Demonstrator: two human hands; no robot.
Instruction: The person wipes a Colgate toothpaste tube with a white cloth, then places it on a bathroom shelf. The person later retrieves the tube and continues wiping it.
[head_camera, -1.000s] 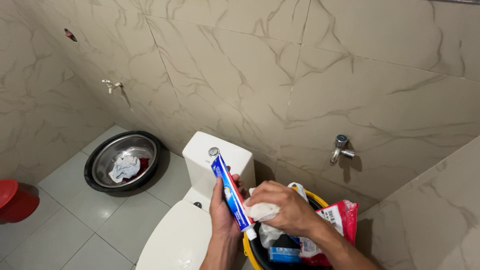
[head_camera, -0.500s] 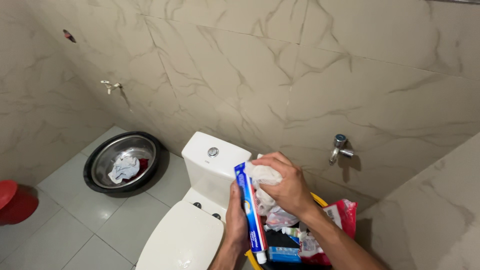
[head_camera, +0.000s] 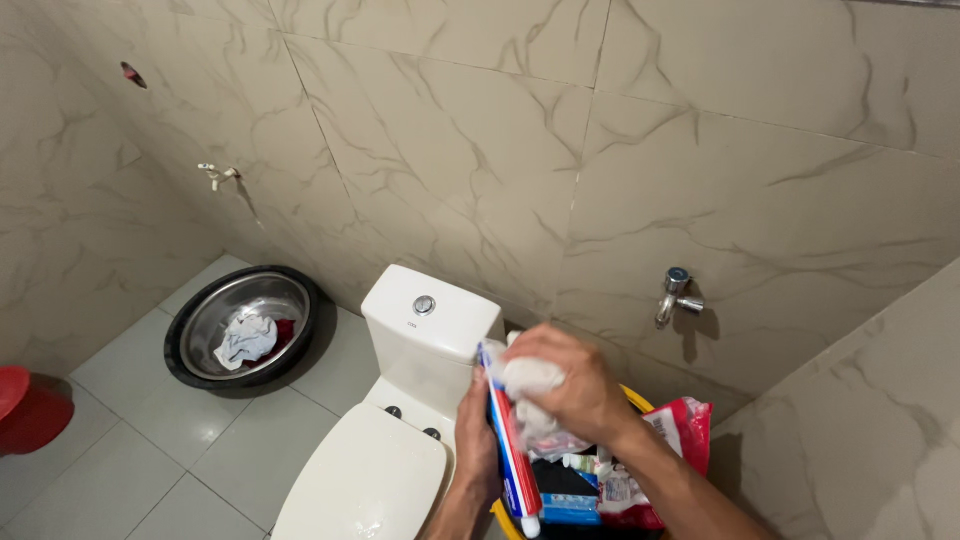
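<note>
The left hand (head_camera: 478, 440) holds a long tube (head_camera: 508, 440) that is blue, red and white. Its fingers are wrapped tight around the tube, and the tube stands almost straight up, with its small white cap at the bottom. The right hand (head_camera: 578, 388) is closed around a white cloth (head_camera: 530, 385). It presses the cloth against the top part of the tube. Both hands are in front of the white toilet tank (head_camera: 425, 335), just to the right of it. Right under the hands is a yellow bucket (head_camera: 640, 402) full of small things, with a red and white bag (head_camera: 680, 440) in it. The toilet lid (head_camera: 365, 480) is down. On the wall to the right is a metal tap (head_camera: 676, 295), and another small tap (head_camera: 216, 174) is on the left wall. On the floor to the left sits a round metal bowl (head_camera: 245, 325) with a white rag (head_camera: 246, 340) inside. A red tub (head_camera: 30, 405) shows at the far left edge.
</note>
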